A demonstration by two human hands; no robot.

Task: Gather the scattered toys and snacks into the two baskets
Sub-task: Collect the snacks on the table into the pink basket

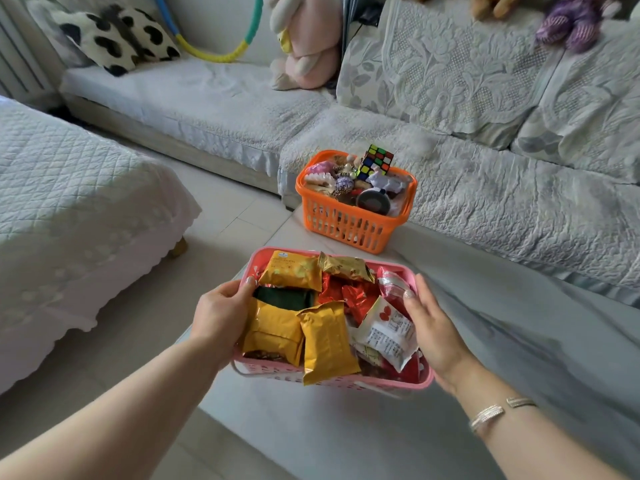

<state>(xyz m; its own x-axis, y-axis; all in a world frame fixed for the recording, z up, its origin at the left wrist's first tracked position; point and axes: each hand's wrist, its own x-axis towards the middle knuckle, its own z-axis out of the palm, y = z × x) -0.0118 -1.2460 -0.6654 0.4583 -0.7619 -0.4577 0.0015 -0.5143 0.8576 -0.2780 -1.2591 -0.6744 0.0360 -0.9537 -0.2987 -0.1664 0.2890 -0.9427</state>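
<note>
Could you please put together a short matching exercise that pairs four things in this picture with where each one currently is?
Things:
1. puzzle cube
2. yellow snack packets
3. pink plush toy
4. spotted cushion

Places:
A. in the pink basket, which the left hand and right hand hold by its sides
B. upright in the sofa's corner
C. on top of the toys in the orange basket
D. at the far left end of the sofa

Pairs: 1-C, 2-A, 3-B, 4-D
</note>
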